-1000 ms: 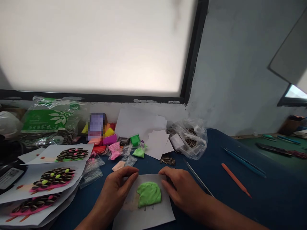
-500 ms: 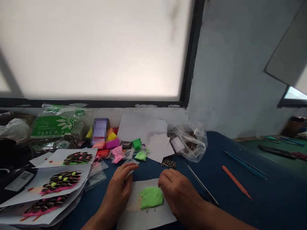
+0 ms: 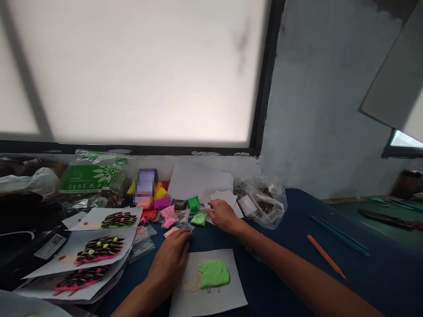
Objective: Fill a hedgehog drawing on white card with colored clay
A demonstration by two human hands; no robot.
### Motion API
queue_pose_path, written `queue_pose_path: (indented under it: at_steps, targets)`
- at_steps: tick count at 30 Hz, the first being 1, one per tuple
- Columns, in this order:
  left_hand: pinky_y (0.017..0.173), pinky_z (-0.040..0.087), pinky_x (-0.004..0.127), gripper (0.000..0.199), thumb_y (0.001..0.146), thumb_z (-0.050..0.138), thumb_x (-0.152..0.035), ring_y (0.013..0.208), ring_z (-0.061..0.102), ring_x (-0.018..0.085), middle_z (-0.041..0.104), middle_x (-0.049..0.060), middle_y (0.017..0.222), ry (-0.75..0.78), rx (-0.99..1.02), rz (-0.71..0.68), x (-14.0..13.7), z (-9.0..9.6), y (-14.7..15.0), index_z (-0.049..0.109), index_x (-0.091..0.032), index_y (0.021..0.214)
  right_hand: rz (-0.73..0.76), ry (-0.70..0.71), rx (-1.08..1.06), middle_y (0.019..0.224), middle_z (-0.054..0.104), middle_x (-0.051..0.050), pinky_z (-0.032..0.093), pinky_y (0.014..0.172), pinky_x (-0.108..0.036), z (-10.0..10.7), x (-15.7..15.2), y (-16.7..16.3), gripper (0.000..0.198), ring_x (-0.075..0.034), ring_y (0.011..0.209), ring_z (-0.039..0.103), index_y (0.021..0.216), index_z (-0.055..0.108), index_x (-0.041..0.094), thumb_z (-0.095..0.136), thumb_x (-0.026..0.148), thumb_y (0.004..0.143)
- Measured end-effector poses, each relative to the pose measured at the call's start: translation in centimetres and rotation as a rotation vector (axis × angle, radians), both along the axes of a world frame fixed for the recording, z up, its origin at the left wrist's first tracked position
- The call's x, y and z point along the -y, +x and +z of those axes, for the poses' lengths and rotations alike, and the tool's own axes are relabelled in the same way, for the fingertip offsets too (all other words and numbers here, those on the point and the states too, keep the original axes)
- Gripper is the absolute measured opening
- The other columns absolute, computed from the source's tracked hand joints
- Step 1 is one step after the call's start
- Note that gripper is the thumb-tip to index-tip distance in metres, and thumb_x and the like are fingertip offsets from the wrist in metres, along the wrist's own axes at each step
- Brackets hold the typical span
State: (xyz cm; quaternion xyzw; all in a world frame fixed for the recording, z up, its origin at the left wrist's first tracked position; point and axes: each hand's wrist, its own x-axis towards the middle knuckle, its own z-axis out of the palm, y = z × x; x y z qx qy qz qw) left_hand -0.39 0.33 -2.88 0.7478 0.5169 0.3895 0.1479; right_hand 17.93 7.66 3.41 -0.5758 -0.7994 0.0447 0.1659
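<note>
A white sheet (image 3: 228, 304) lies on the blue tabletop with a flattened bright green piece of clay (image 3: 214, 274) on it. Faint peach-coloured clay and small drawn legs border the green shape. At the sheet's upper left corner rests my left hand (image 3: 170, 259), palm down, fingers loosely bent, with nothing visible in it. A peach clay packet (image 3: 171, 231) lies just beyond those fingers. My right hand (image 3: 223, 215) is stretched forward over small white papers (image 3: 236, 207), fingers apart and curved. Its fingertips are beside a light green clay packet (image 3: 198, 219); no held object shows.
Finished sheets with seed-covered clay figures (image 3: 99, 248) are stacked at left. Behind them stands a green seed bag (image 3: 86, 178). Colourful clay packets (image 3: 168, 215) lie mid-table. At right are a clear bag of seeds (image 3: 264, 204), an orange tool (image 3: 327, 257) and blue tweezers (image 3: 340, 235).
My right hand has left the green clay's edge and reached forward to the small papers and packets. My left hand stays by the sheet, its fingers lowered. The view has shifted slightly.
</note>
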Motion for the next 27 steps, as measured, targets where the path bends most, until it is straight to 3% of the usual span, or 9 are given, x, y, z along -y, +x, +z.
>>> queue_pose_path:
  at_steps: [6,12,22,24,27]
  targets:
    - [0.107,0.039,0.051,0.034,0.082,0.048,-0.03,0.124,0.054,0.031,0.065,0.011,0.126,0.046,0.206,0.007,0.3,0.9,0.4,0.068,-0.022,0.109,0.027,-0.084,-0.095,0.122,0.059,-0.009,0.054,0.085,-0.042,0.8,-0.6,-0.6,0.029,-0.022,0.101,0.062,0.122,0.058,0.018,0.058,0.032,0.097]
    - [0.091,0.05,0.043,0.055,0.08,0.053,-0.045,0.117,0.058,0.031,0.061,0.016,0.126,-0.167,0.511,0.084,0.3,2.4,1.0,0.052,-0.017,0.127,0.042,-0.087,-0.167,0.118,0.061,-0.008,0.055,0.083,-0.04,1.0,2.2,1.1,0.028,-0.021,0.097,0.064,0.12,0.059,0.016,0.058,0.033,0.097]
    - [0.102,0.045,0.045,0.057,0.07,0.061,-0.044,0.117,0.06,0.031,0.063,0.016,0.124,-0.277,0.525,-0.012,0.1,1.0,0.8,0.056,-0.014,0.118,0.012,-0.047,-0.288,0.123,0.059,-0.009,0.053,0.086,-0.042,-0.6,1.2,-0.5,0.029,-0.022,0.102,0.062,0.122,0.058,0.018,0.059,0.032,0.097]
    - [0.1,0.047,0.044,0.062,0.07,0.065,-0.048,0.117,0.06,0.032,0.06,0.018,0.128,-0.283,0.618,-0.008,0.0,1.2,0.9,0.055,-0.014,0.12,0.03,-0.043,-0.386,0.115,0.062,-0.008,0.054,0.082,-0.039,-0.3,1.9,-0.2,0.025,-0.02,0.095,0.063,0.116,0.06,0.016,0.058,0.033,0.097]
    - [0.095,0.051,0.04,0.072,0.069,0.073,-0.052,0.116,0.061,0.03,0.058,0.019,0.131,-0.343,0.825,-0.05,0.4,2.2,1.4,0.05,-0.015,0.127,0.089,-0.051,-0.553,0.08,0.062,-0.003,0.05,0.069,-0.027,0.1,4.3,0.4,0.023,-0.014,0.073,0.06,0.088,0.06,0.013,0.047,0.028,0.099]
